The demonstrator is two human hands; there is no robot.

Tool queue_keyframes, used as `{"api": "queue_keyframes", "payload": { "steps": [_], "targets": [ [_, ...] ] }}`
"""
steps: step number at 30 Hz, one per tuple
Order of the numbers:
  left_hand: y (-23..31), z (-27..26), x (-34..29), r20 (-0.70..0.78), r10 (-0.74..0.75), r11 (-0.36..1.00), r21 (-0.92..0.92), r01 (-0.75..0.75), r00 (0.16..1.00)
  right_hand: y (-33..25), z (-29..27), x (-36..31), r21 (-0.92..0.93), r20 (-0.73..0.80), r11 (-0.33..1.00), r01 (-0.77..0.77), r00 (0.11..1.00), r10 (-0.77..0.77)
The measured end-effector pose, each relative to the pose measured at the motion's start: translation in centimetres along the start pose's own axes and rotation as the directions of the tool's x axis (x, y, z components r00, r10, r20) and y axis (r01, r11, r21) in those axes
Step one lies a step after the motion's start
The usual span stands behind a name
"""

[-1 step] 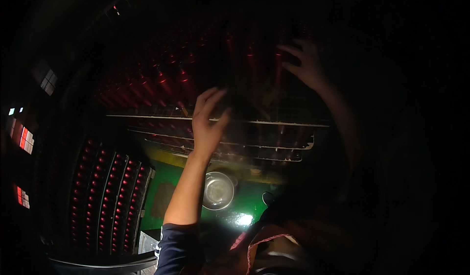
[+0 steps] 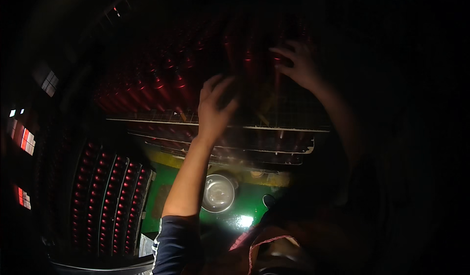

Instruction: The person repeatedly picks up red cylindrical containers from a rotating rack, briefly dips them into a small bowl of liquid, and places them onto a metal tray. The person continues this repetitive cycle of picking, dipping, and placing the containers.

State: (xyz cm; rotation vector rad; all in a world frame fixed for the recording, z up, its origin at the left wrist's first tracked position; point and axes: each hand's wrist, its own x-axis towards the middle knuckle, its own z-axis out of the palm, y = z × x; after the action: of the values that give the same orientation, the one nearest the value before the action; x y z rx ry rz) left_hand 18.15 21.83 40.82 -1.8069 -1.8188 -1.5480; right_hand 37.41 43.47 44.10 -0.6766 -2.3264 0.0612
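Dark red, glossy bottles point(image 2: 159, 85) stand in rows on the upper shelf of a rack point(image 2: 274, 128). My left hand point(image 2: 215, 103) is raised over the shelf's front edge, beside a gap in the bottles. Its fingers are bent, with thumb apart, and only darkness shows between them. Farther right, my right hand point(image 2: 299, 67) reaches in from the right, thumb and fingers spread at the upper part of a red bottle point(image 2: 277, 79). Whether they touch it is hard to see in the dark.
Lower shelves point(image 2: 274, 150) lie beneath the upper one. On the green floor point(image 2: 166, 177) stands a round metal bowl point(image 2: 219, 193). To the left is another rack point(image 2: 110, 201) filled with red, shiny items. A shoe point(image 2: 268, 200) shows near a bright reflection.
My left hand has moved up and slightly right, farther over the shelf. My right hand has shifted a little left, closer around the red bottle.
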Motion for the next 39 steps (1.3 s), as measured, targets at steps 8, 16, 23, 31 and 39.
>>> {"api": "queue_keyframes", "payload": {
  "steps": [8,16,23,31,39],
  "targets": [
    [-7.3,11.9,11.6,0.148,0.023,0.984,0.172,-0.049,0.989,5.0,7.7,1.1,0.183,-0.011,0.981,-0.064,0.998,0.067],
    [-7.0,-2.3,-4.7,-0.277,-0.202,0.963,-0.23,0.139,0.939,2.8,3.3,-8.3,0.908,0.227,0.211,-0.361,0.849,0.478],
    [-15.2,-11.0,-27.4,0.221,-0.922,-0.131,-0.951,0.281,0.318,-13.6,22.0,-14.8,0.338,0.667,-0.756,-0.56,0.71,-0.227],
    [-28.9,-11.3,-40.8,0.573,-0.627,-0.769,-0.564,-0.3,0.528,-26.9,38.3,-17.8,-0.196,0.845,-0.83,-0.522,0.339,-0.413],
    [-24.0,-11.7,-41.7,0.493,-0.631,-0.707,-0.683,-0.183,0.599,-28.4,37.6,-20.2,-0.212,0.813,-0.829,-0.518,0.377,-0.444]
  ]
}}
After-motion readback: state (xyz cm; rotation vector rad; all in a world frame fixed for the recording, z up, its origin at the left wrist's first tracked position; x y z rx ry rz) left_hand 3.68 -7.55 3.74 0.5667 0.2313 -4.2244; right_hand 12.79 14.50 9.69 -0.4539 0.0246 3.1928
